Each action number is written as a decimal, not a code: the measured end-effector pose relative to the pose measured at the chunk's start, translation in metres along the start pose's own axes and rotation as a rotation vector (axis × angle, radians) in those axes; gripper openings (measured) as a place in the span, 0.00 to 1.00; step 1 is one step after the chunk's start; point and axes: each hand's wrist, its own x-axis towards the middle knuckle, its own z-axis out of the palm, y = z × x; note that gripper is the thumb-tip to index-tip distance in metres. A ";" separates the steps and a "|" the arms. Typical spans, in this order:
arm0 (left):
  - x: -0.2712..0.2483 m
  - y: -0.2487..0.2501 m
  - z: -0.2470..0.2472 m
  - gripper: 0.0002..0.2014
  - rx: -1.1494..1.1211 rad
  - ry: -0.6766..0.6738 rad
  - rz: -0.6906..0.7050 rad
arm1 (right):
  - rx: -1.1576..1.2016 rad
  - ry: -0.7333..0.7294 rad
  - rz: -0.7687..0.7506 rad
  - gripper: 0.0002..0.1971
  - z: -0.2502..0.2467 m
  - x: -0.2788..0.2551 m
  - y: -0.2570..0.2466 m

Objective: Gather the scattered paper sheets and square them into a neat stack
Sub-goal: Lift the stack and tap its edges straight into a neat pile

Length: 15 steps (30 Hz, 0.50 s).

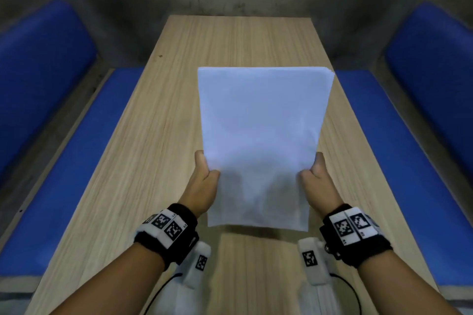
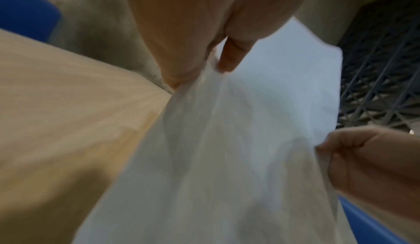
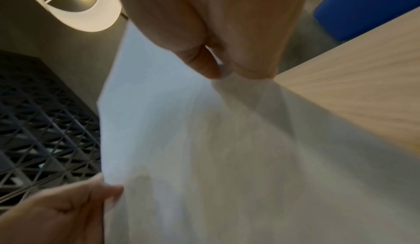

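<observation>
The paper stack [image 1: 261, 140] is held upright above the table [image 1: 158, 120], pinched at its side edges by the left hand [image 1: 203, 181] and right hand [image 1: 318, 181]. Squaring is judged under way; tapping the lower edge down is indicated next.

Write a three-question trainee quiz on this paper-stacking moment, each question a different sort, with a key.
1. True or false: the stack lies flat on the table.
2. Multiple choice: which hand holds the stack? A) only the left hand B) only the right hand C) both
3. Fill in: the benches beside the table are coloured ____.

Key:
1. False: it is held upright, its lower edge above the tabletop.
2. C: each hand grips one side edge near the bottom.
3. Blue.
</observation>
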 end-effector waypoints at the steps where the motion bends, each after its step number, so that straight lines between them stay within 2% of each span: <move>1: 0.004 0.000 0.010 0.14 0.017 -0.035 -0.070 | -0.056 -0.011 0.048 0.15 -0.010 0.004 0.002; 4: 0.018 -0.009 0.047 0.20 0.088 -0.088 -0.284 | -0.200 -0.018 0.232 0.07 -0.039 0.019 0.018; 8: 0.036 -0.026 0.091 0.22 0.170 -0.140 -0.436 | -0.337 -0.026 0.399 0.07 -0.065 0.040 0.057; 10: 0.043 -0.033 0.106 0.18 0.242 -0.166 -0.462 | -0.419 -0.036 0.443 0.14 -0.074 0.048 0.073; 13: 0.047 -0.041 0.120 0.02 0.396 -0.143 -0.415 | -0.511 -0.043 0.456 0.09 -0.078 0.054 0.085; 15: 0.049 -0.047 0.124 0.12 0.480 -0.127 -0.379 | -0.569 -0.015 0.438 0.06 -0.076 0.053 0.088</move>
